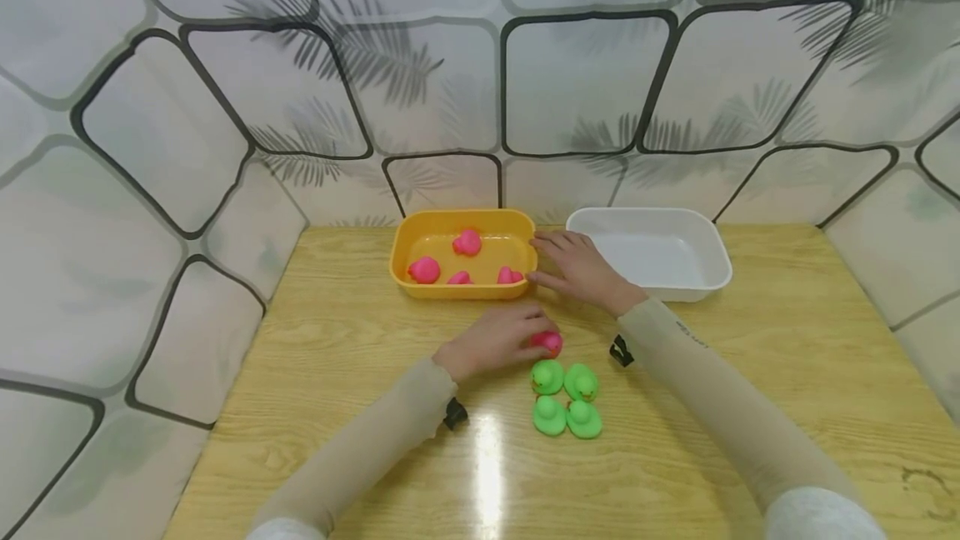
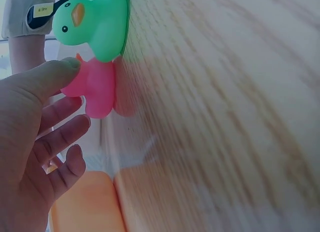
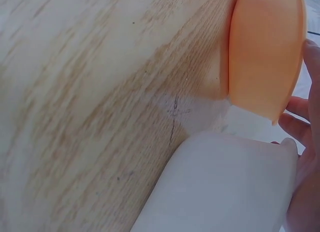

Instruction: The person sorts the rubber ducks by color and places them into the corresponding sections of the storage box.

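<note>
My left hand (image 1: 501,338) is at a pink rubber duck (image 1: 550,343) on the table, thumb and fingers either side of the duck's head in the left wrist view. The duck's body sits on the wood, beside a green rubber duck (image 2: 92,22). Several green ducks (image 1: 548,415) form a tight cluster just nearer to me. At the right end of the yellow-orange basin (image 1: 465,292), my right hand (image 1: 581,269) is spread, fingertips right at the rim. Inside that basin lie several pink ducks (image 1: 424,270), some partly hidden by its front wall.
A white basin (image 1: 660,257) stands right of the orange one, close behind my right hand. Both basins are near the back wall (image 1: 585,90), which has a stone-and-leaf pattern. The wooden table (image 1: 337,340) runs between patterned side walls.
</note>
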{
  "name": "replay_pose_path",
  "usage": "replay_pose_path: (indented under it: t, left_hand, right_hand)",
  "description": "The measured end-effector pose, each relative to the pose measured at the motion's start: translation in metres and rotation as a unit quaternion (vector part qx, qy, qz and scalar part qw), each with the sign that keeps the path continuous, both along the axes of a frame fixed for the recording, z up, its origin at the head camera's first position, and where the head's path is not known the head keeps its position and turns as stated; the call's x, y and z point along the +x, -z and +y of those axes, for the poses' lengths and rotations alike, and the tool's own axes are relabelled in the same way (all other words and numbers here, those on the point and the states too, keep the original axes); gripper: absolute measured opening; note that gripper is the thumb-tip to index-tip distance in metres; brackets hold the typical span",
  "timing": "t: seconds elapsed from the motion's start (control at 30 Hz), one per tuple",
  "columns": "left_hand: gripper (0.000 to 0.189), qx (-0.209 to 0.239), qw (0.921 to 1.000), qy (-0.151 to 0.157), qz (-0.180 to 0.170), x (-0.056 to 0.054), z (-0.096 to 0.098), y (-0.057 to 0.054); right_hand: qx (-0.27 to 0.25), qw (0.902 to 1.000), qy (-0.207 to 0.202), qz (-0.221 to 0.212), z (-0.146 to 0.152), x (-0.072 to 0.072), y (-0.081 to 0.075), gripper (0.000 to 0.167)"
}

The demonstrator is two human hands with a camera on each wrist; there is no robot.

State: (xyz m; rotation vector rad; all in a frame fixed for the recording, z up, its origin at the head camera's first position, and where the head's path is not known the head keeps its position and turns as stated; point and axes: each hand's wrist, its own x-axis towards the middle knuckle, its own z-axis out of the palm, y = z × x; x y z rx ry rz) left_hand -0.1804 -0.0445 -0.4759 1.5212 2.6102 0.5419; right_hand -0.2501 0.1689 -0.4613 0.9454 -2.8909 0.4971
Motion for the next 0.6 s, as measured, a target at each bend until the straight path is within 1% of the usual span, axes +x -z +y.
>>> replay_pose_path:
  t: [0.3, 0.6]
  left_hand:
    - [0.026, -0.003, 0.9999, -0.013, -0.004, -0.001, -0.005, 0.0]
    - [0.026, -0.01, 0.9997, -0.022, 0.008, 0.002, -0.015, -0.003]
  right_hand:
    - [0.003, 1.0, 0.0, -0.001, -0.001, 0.001, -0.004, 0.067]
    - [0.003, 1.0, -0.001, 0.003, -0.002, 0.002, -0.004, 0.065]
